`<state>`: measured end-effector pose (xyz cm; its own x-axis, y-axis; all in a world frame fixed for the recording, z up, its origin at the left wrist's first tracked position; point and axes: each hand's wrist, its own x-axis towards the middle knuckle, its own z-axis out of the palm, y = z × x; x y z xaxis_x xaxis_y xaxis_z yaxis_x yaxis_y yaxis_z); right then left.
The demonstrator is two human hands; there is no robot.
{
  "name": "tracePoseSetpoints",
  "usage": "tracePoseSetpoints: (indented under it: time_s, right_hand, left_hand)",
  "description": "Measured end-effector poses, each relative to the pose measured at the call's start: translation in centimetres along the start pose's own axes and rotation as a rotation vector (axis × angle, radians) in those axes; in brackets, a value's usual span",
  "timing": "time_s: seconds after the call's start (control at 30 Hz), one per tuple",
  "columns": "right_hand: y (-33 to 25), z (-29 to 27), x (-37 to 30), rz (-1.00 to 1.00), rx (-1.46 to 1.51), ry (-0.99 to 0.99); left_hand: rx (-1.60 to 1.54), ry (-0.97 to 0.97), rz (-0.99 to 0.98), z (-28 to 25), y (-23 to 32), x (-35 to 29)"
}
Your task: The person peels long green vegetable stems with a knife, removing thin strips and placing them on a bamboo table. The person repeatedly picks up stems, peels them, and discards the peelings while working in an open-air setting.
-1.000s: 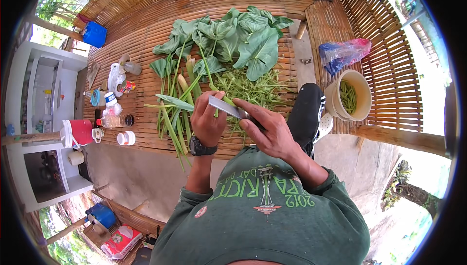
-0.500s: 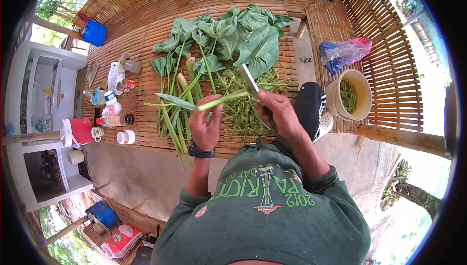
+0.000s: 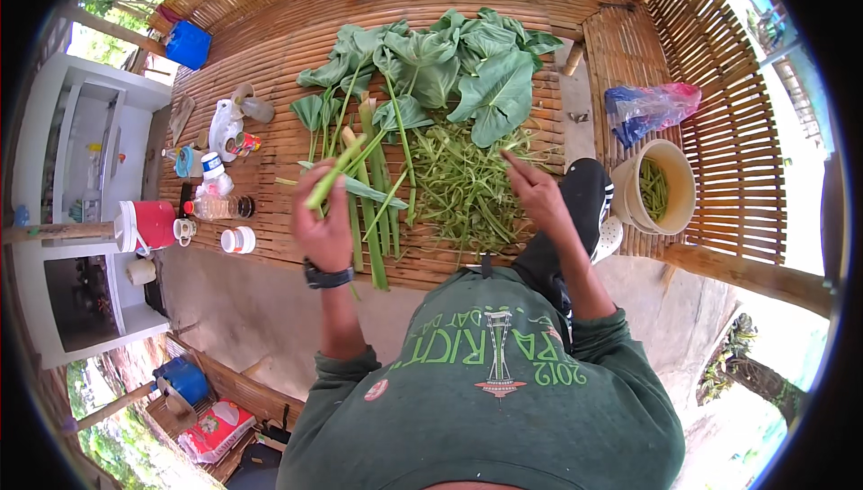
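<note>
My left hand (image 3: 325, 229), a watch on its wrist, grips a long green stalk (image 3: 334, 171) that points up and to the right. More green stalks (image 3: 373, 216) lie on the bamboo platform (image 3: 270, 67) just right of that hand. My right hand (image 3: 538, 193) hovers with curled fingers over a pile of thin green strips (image 3: 454, 189). No knife blade shows in that hand now. Large green leaves (image 3: 458, 67) lie heaped beyond the pile.
A cream bowl (image 3: 629, 211) holding cut greens stands at right, with a plastic bag (image 3: 647, 105) behind it. My black shoe (image 3: 586, 191) rests beside the bowl. A red jug (image 3: 148, 225), small bottles and jars (image 3: 216, 180) and a blue container (image 3: 189, 43) sit at left.
My right hand held a knife against the stalk, then drew away right and lowered over the strip pile. My left hand shifted left and tilted the stalk upward.
</note>
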<state>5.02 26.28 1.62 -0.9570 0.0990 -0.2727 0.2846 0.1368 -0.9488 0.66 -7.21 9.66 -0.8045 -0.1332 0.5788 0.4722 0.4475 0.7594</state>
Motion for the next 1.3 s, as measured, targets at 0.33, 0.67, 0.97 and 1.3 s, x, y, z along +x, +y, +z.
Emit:
tracePoseSetpoints:
  time_s: [0.33,0.67,0.97,1.3]
  right_hand:
    - [-10.2,4.1,-6.8,-0.467,-0.060,-0.177]
    - [-11.5,4.5,-7.1,-0.544,-0.067,-0.267]
    - [-10.7,5.0,-6.7,-0.551,0.022,-0.316]
    - [-7.7,3.3,-3.6,0.059,0.388,-0.273]
  left_hand:
    - [0.212,-0.148,0.274,5.8,1.9,-1.6]
    - [0.141,-0.137,0.193,6.2,2.6,-1.9]
    - [0.139,-0.147,0.263,6.1,2.8,-2.0]
    - [-0.229,-0.184,-0.066,5.6,2.6,-2.8]
